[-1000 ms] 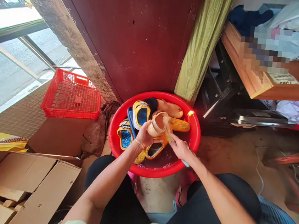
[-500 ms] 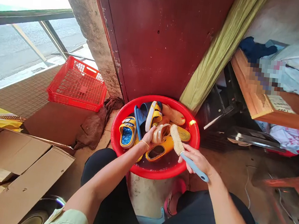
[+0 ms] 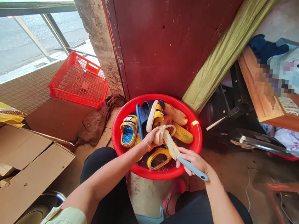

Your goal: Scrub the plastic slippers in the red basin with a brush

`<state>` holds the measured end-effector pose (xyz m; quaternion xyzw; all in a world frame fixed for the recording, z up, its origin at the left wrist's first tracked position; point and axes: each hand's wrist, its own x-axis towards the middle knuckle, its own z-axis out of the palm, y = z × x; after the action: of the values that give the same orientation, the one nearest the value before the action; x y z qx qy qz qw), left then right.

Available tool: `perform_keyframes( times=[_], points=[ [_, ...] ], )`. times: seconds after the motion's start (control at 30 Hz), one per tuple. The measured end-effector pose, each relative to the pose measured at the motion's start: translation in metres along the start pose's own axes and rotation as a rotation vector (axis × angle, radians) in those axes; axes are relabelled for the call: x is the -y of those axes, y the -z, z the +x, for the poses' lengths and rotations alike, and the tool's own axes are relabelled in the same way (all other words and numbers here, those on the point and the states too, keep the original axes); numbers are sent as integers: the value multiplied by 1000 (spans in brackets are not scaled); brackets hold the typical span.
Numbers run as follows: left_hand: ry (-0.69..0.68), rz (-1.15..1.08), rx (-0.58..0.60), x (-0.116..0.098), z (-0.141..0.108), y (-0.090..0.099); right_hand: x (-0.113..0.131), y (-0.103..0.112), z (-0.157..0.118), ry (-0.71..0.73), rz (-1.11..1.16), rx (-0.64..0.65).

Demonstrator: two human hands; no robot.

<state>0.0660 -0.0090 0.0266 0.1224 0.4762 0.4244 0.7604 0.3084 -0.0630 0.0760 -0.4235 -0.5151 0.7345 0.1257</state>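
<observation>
At red basin [image 3: 196,140]: brush [image 3: 186,163] slanted, clasped in right grip [image 3: 196,161]; bristles [image 3: 171,145] up-left, apparently touching tan sandal [image 3: 159,137] held in left grip [image 3: 150,137].

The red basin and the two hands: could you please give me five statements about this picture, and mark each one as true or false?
1. The right hand holds a brush with a light blue handle. True.
2. The left hand holds a blue slipper. False: the left hand holds a beige shoe.
3. Several pieces of footwear lie in the red basin. True.
4. The red crate is on the right side of the red basin in the picture. False: the red crate is on the left side.
5. A yellow-green curtain hangs beside the dark red panel. True.
</observation>
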Motion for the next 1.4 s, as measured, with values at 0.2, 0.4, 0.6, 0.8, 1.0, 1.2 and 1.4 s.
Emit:
perform_keyframes(
  times=[0.2,0.4,0.6,0.8,1.0,1.2,1.4],
  points=[
    [-262,282,64,29,-3,3,-10,2,48,32,-78,-288],
    [-308,315,61,35,-4,9,-12,-7,85,69,-199,-498],
    [-291,374,29,30,5,26,-10,-7,41,2,-215,-134],
    [-347,473,-179,28,32,29,2,-9,-15,-158,-289,54],
    [-364,481,-118,28,36,27,18,0,-68,-189,-423,-109],
    [-376,555,-73,29,25,30,9,-3,-45,-62,-764,-487],
    [-390,524,33,23,7,21,-3,-9,15,-51,-1303,-548]
  ],
)
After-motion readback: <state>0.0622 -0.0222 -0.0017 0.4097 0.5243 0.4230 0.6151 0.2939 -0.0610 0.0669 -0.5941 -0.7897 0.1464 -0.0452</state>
